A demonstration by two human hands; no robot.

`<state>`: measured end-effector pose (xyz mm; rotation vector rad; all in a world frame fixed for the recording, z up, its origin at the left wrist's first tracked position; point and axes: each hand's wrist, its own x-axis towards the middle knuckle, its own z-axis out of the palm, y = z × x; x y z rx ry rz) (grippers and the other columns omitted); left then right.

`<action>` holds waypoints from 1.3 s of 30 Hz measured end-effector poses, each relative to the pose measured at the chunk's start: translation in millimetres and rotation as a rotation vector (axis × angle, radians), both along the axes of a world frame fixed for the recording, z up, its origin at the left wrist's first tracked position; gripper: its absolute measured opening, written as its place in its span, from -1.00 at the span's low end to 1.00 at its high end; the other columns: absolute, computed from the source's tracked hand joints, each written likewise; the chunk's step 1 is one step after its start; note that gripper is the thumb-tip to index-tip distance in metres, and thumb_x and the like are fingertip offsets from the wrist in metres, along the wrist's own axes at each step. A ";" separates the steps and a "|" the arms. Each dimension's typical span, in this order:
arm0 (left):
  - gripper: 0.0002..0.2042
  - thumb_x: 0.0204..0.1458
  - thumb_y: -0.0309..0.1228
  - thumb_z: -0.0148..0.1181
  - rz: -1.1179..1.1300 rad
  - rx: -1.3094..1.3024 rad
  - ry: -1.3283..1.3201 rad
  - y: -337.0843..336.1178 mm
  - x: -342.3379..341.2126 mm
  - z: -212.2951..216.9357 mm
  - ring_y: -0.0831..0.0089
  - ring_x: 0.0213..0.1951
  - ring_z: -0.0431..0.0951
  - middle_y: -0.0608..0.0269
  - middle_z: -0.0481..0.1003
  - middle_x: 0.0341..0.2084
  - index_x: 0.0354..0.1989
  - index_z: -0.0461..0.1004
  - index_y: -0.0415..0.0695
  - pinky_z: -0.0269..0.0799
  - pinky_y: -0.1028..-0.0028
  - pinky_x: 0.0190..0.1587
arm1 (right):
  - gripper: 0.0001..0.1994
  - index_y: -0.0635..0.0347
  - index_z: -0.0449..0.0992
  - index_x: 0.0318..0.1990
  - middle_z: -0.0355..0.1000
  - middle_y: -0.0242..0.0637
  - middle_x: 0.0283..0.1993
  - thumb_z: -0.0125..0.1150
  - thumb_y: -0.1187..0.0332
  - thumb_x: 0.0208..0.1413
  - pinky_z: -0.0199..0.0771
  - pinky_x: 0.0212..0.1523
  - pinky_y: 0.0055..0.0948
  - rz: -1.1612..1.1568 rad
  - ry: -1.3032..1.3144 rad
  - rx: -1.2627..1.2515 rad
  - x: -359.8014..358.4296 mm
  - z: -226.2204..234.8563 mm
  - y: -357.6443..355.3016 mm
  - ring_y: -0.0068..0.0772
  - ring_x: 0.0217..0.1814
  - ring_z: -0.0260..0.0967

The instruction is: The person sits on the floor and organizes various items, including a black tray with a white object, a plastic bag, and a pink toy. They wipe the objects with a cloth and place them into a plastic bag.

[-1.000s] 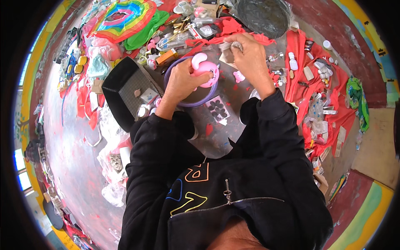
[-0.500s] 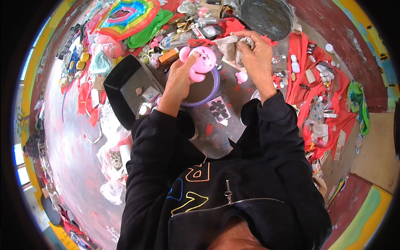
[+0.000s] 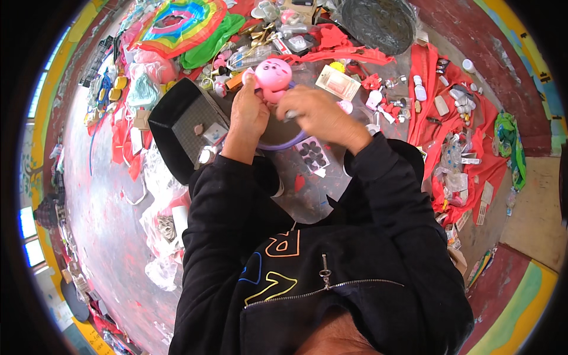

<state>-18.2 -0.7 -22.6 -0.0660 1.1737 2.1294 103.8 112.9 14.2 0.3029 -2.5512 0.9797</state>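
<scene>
My left hand [image 3: 247,112] grips a round pink toy figure [image 3: 273,72] by its lower side, with the face on the toy turned up and away. Close beside it, my right hand [image 3: 316,112] is closed on a bunched grey cloth [image 3: 291,114]; only a small bit of the cloth shows between the fingers. Both hands are above a purple-rimmed basin [image 3: 283,145], whose far side they and the toy largely hide. Whether the cloth touches the toy cannot be made out.
A black bin [image 3: 164,139] with small items stands left of the basin. Near the basin lie a tray of dark round pieces [image 3: 312,155] and a cream card [image 3: 338,83]. A dark round tub [image 3: 378,23] is at the back. Red cloth [image 3: 423,118] with many small items spreads right.
My right hand has brought the cloth down and left, from the far right to beside the toy. The toy has shifted slightly left and turned. The cream card now shows fully.
</scene>
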 end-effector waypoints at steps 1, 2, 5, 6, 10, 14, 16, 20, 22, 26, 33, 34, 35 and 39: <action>-0.62 0.16 -0.20 -0.21 0.016 0.074 -0.016 -2.7 0.0 6.1 0.10 -0.14 0.44 -0.03 0.38 -0.15 -0.03 0.19 -0.27 0.43 0.20 -0.16 | -0.84 0.17 0.44 -0.46 0.40 -0.31 -0.41 0.02 0.58 -0.27 0.34 -0.24 -0.34 -0.017 -0.120 -0.048 2.5 2.8 10.3 -0.21 -0.25 0.33; -0.60 0.16 -0.19 -0.23 0.011 0.104 0.003 -6.4 -0.7 11.2 0.01 -0.09 0.40 -0.06 0.34 -0.09 0.00 0.15 -0.29 0.40 0.17 -0.10 | -0.86 0.18 0.44 -0.46 0.40 -0.29 -0.43 0.04 0.56 -0.27 0.33 -0.25 -0.33 -0.170 -0.185 0.095 4.2 -2.4 21.9 -0.18 -0.26 0.33; -0.59 0.16 -0.18 -0.24 0.031 0.148 -0.016 -5.6 3.2 18.3 0.03 -0.04 0.37 -0.05 0.34 -0.08 0.00 0.16 -0.29 0.36 0.14 -0.05 | -0.86 0.17 0.47 -0.44 0.41 -0.29 -0.44 0.11 0.54 -0.25 0.34 -0.33 -0.41 -0.486 -0.188 0.043 4.8 -7.7 38.8 -0.30 -0.37 0.37; -0.59 0.16 -0.18 -0.24 0.035 0.180 -0.018 -4.7 3.8 16.6 0.06 -0.04 0.37 -0.04 0.34 -0.08 -0.01 0.16 -0.29 0.34 0.14 -0.04 | -0.87 0.17 0.47 -0.43 0.42 -0.30 -0.43 0.12 0.54 -0.23 0.34 -0.34 -0.44 -0.478 -0.179 -0.196 2.8 -2.9 37.9 -0.36 -0.39 0.38; -0.59 0.16 -0.18 -0.24 0.064 0.229 0.006 4.4 10.6 10.6 0.16 -0.04 0.37 0.01 0.34 -0.08 -0.01 0.17 -0.29 0.28 0.16 0.02 | -0.85 0.22 0.45 -0.31 0.41 -0.37 -0.39 0.18 0.43 -0.08 0.34 -0.34 -0.55 -0.310 -0.324 -1.160 -10.7 -16.8 21.0 -0.54 -0.40 0.36; -0.57 0.17 -0.10 -0.32 0.003 0.219 0.122 8.5 24.7 7.1 0.27 -0.12 0.41 0.08 0.36 -0.11 -0.02 0.20 -0.23 0.26 0.27 0.00 | -0.73 0.27 0.44 -0.29 0.40 -0.37 -0.41 0.29 0.34 -0.13 0.32 -0.35 -0.62 -0.308 -0.334 -1.163 -15.6 -17.8 -7.4 -0.61 -0.44 0.31; -0.55 0.17 -0.06 -0.38 -0.023 0.173 0.185 13.1 29.0 4.0 0.32 -0.13 0.40 0.13 0.37 -0.12 0.00 0.19 -0.17 0.24 0.29 -0.02 | -0.73 0.30 0.45 -0.31 0.40 -0.38 -0.44 0.31 0.35 -0.16 0.31 -0.39 -0.63 -0.348 -0.282 -1.200 -15.3 -17.1 -6.5 -0.63 -0.47 0.30; -0.57 0.13 -0.09 -0.18 -0.159 0.111 0.085 7.0 28.9 8.7 0.29 -0.03 0.31 0.15 0.28 -0.04 0.03 0.16 -0.14 0.24 0.24 -0.03 | -0.75 0.29 0.46 -0.35 0.41 -0.36 -0.52 0.31 0.38 -0.21 0.31 -0.47 -0.61 -0.453 -0.102 -1.011 -11.1 -16.3 12.8 -0.61 -0.53 0.31; -0.56 0.11 -0.07 -0.15 -0.179 0.185 -0.053 1.4 23.7 11.3 0.28 -0.04 0.32 0.15 0.27 -0.03 0.03 0.17 -0.12 0.25 0.23 -0.02 | -0.82 0.19 0.46 -0.40 0.38 -0.33 -0.54 0.27 0.43 -0.24 0.34 -0.51 -0.55 -0.608 0.018 -0.520 -5.5 -2.7 12.4 -0.48 -0.52 0.35; -0.54 0.08 -0.02 -0.12 -0.283 0.391 -0.063 1.1 21.0 26.5 0.26 -0.06 0.34 0.14 0.32 -0.09 0.00 0.19 -0.12 0.26 0.22 -0.02 | -0.90 0.13 0.37 -0.47 0.26 -0.35 -0.46 0.15 0.47 -0.22 0.39 -0.50 -0.40 -0.562 0.375 0.164 -1.3 4.6 5.9 -0.27 -0.37 0.32; -0.67 0.12 -0.19 -0.14 -0.150 0.447 0.055 0.0 14.9 22.3 0.18 -0.10 0.37 0.08 0.35 -0.14 -0.03 0.19 -0.12 0.27 0.22 -0.02 | -0.82 0.17 0.46 -0.38 0.39 -0.35 -0.43 0.17 0.58 -0.24 0.38 -0.42 -0.58 -0.308 0.258 -0.195 -1.6 4.7 -14.0 -0.43 -0.41 0.38; -0.67 0.12 -0.21 -0.13 -0.108 0.437 0.078 0.1 11.4 16.7 0.17 -0.10 0.37 0.07 0.34 -0.14 -0.02 0.18 -0.13 0.27 0.22 -0.01 | -0.83 0.19 0.46 -0.38 0.41 -0.36 -0.42 0.17 0.59 -0.21 0.38 -0.40 -0.59 -0.209 0.137 -0.447 -0.5 8.7 -11.3 -0.47 -0.39 0.38; -0.68 0.12 -0.23 -0.12 -0.066 0.425 0.100 -0.3 8.1 13.0 0.16 -0.10 0.38 0.06 0.34 -0.14 -0.02 0.18 -0.13 0.27 0.22 0.00 | -0.83 0.20 0.46 -0.37 0.42 -0.37 -0.41 0.17 0.60 -0.19 0.38 -0.37 -0.59 -0.105 0.011 -0.696 2.4 16.1 -5.1 -0.51 -0.38 0.39; -0.66 0.10 -0.33 -0.09 -0.123 0.563 0.022 1.2 10.8 20.9 0.16 -0.04 0.33 0.03 0.31 -0.09 0.03 0.17 -0.19 0.25 0.21 0.04 | -0.92 0.25 0.46 -0.40 0.44 -0.32 -0.40 0.15 0.57 -0.11 0.42 -0.38 -0.58 -0.221 0.007 -1.338 3.1 24.3 22.7 -0.56 -0.41 0.39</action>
